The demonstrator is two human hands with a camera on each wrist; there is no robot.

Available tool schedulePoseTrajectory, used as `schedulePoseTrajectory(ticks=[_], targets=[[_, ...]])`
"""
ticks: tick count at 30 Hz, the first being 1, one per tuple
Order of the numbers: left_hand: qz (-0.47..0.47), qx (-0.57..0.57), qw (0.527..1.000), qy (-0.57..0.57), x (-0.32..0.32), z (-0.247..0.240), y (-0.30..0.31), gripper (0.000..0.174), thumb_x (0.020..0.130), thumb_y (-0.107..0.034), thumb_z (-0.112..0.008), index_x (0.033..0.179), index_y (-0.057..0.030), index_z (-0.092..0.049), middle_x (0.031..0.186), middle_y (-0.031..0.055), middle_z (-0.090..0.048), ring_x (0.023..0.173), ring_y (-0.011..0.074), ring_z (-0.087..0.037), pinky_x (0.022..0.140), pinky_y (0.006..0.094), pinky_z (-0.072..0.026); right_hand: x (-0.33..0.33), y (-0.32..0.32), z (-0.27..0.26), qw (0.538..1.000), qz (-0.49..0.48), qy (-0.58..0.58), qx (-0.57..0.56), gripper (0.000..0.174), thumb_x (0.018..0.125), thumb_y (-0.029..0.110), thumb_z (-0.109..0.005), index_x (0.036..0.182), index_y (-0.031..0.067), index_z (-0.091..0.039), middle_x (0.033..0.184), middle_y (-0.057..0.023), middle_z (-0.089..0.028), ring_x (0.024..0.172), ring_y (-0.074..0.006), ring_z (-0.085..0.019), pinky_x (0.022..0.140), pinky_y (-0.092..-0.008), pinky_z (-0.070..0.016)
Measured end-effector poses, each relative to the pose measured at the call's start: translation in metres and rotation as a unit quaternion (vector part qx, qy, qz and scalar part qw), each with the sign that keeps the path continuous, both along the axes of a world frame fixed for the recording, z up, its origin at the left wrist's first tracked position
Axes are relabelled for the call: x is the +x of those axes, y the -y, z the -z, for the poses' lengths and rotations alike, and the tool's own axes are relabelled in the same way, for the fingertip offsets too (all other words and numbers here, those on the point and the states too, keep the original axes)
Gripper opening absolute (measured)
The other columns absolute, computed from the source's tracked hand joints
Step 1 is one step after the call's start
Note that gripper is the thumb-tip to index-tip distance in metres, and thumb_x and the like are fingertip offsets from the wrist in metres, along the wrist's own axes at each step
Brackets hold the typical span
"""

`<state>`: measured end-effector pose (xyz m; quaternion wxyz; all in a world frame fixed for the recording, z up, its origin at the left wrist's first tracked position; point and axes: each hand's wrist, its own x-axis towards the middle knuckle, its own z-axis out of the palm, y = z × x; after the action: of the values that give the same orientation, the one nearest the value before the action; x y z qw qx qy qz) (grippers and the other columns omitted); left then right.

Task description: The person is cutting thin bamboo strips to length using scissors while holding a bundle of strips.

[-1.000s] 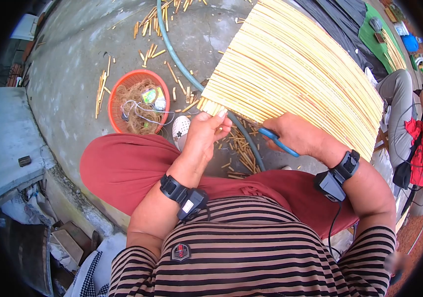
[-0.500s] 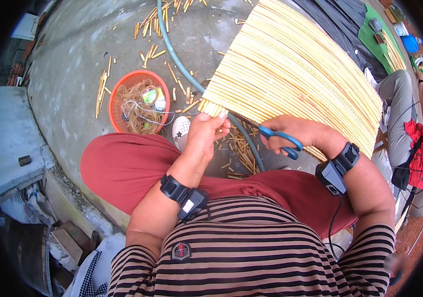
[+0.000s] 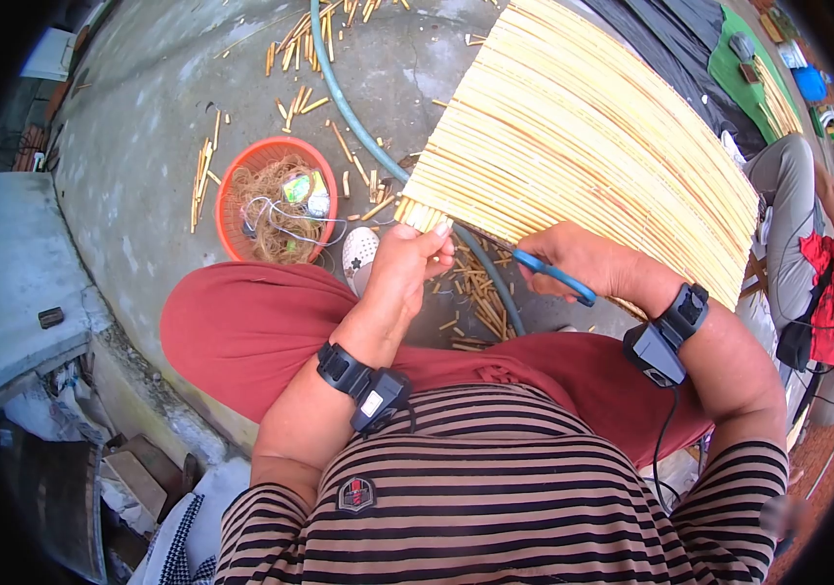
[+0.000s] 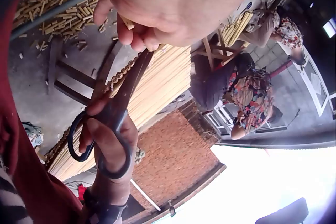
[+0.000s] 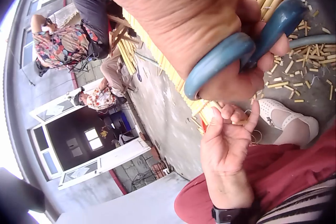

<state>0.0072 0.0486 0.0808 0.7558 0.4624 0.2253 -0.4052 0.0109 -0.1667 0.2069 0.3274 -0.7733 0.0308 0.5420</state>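
Note:
A large mat of straw-coloured sticks point(image 3: 573, 136) bound side by side slants up and right from the hands. Its near left corner, with the stick ends, is pinched between the thumb and fingers of my left hand point(image 3: 405, 261). In the left wrist view a short stick end point(image 4: 127, 23) pokes out from those fingers. My right hand point(image 3: 578, 261) holds blue-handled scissors point(image 3: 555, 277), fingers through the loops. Along the mat's near edge the blades point(image 4: 134, 79) lie close together, their tips right at the left fingertips.
An orange basket point(image 3: 225, 210) of tangled fibre stands on the concrete at left. A hose point(image 3: 353, 132) curves past the mat among cut stick pieces point(image 3: 480, 297). A person in grey trousers point(image 3: 787, 205) sits at right. A wooden stand point(image 4: 79, 79) shows below the mat.
The scissor handles were close together, spread apart half a second ago, and are close together again now. My left hand has kept its place at the mat's corner.

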Motion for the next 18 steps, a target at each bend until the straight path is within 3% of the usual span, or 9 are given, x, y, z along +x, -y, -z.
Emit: schedulePoseTrajectory(ticks=[8, 11, 14, 17, 18], targets=[[-0.002, -0.02, 1.0, -0.009, -0.001, 0.001, -0.001, 0.01, 0.092, -0.017, -0.059, 0.092, -0.0065, -0.059, 0.075, 0.0013, -0.06, 0.066, 0.0111, -0.057, 0.074, 0.0342, -0.0527, -0.019, 0.009, 0.019, 0.972, -0.1, 0.208, -0.044, 0.014, 0.071, 0.013, -0.062, 0.082, 0.0037, -0.059, 0.064, -0.0154, -0.058, 0.059, -0.0309, -0.057, 0.058, -0.0389, -0.0457], [-0.002, -0.008, 1.0, -0.008, -0.003, 0.003, 0.001, 0.011, 0.093, -0.016, -0.058, 0.092, -0.0057, -0.059, 0.076, 0.0021, -0.06, 0.066, 0.0114, -0.057, 0.074, 0.0343, -0.0528, -0.026, 0.005, 0.019, 0.95, -0.129, 0.269, -0.095, 0.015, 0.071, 0.012, -0.062, 0.082, 0.0034, -0.059, 0.067, -0.019, -0.059, 0.061, -0.0344, -0.056, 0.058, -0.0399, -0.0457], [0.001, -0.002, 1.0, 0.0, -0.003, 0.002, 0.002, 0.011, 0.093, -0.016, -0.057, 0.091, -0.0054, -0.059, 0.075, 0.0021, -0.06, 0.066, 0.0112, -0.057, 0.074, 0.0339, -0.0529, -0.018, 0.008, 0.01, 0.965, -0.12, 0.225, -0.052, 0.014, 0.072, 0.013, -0.06, 0.083, 0.0039, -0.058, 0.064, -0.0133, -0.059, 0.057, -0.0274, -0.057, 0.054, -0.0361, -0.0463], [0.005, 0.0, 1.0, 0.003, -0.002, -0.001, 0.002, 0.011, 0.093, -0.016, -0.057, 0.09, -0.0057, -0.06, 0.074, 0.0017, -0.06, 0.066, 0.0107, -0.057, 0.074, 0.0332, -0.0528, -0.002, 0.008, 0.0, 0.998, 0.039, -0.055, -0.007, 0.015, 0.074, 0.014, -0.058, 0.084, 0.0044, -0.057, 0.063, -0.0054, -0.057, 0.055, -0.0176, -0.056, 0.051, -0.0302, -0.0457], [0.008, -0.001, 1.0, 0.003, -0.002, 0.0, 0.002, 0.011, 0.093, -0.016, -0.057, 0.09, -0.0059, -0.06, 0.074, 0.0015, -0.06, 0.066, 0.0106, -0.057, 0.074, 0.033, -0.0528, 0.001, 0.008, -0.001, 0.997, 0.031, -0.063, -0.003, 0.015, 0.074, 0.014, -0.057, 0.085, 0.0042, -0.056, 0.064, -0.0039, -0.056, 0.055, -0.0154, -0.056, 0.051, -0.0286, -0.0453]])
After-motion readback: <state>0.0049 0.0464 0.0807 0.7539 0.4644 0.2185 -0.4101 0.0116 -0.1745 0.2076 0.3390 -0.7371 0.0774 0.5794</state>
